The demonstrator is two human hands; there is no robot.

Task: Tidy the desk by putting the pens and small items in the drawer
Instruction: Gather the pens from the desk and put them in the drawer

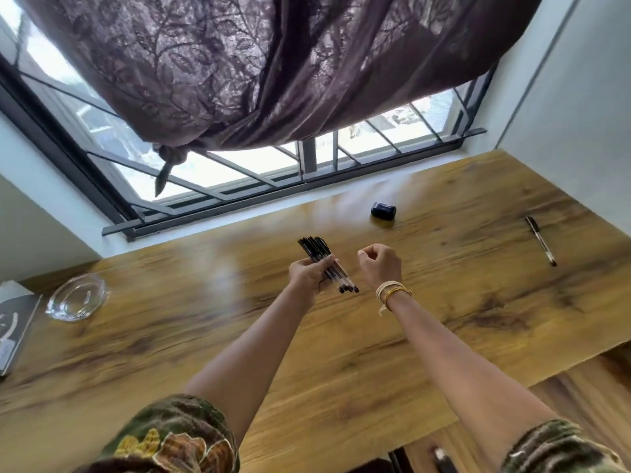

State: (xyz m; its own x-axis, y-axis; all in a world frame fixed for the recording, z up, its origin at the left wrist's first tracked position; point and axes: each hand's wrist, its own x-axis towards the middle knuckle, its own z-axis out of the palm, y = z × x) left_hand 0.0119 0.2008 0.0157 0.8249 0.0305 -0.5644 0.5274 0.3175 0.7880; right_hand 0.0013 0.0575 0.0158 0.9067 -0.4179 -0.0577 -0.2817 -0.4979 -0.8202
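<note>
My left hand (309, 273) grips a bundle of several black pens (319, 254) above the middle of the wooden desk (205, 336), caps pointing away from me. My right hand (380, 264) hovers just right of the bundle with its fingers curled and nothing in them. One more black pen (541, 240) lies alone on the desk at the far right. A small dark blue case (383, 211) sits near the window edge. At the bottom right, below the desk edge, a drawer (426, 452) shows partly, with something dark inside.
A clear glass ashtray (76, 297) rests on the desk's left side, and a grey book or box (13, 322) lies at the left edge. A barred window (307, 165) with a knotted purple curtain (256, 63) runs along the desk's far side. White walls stand left and right.
</note>
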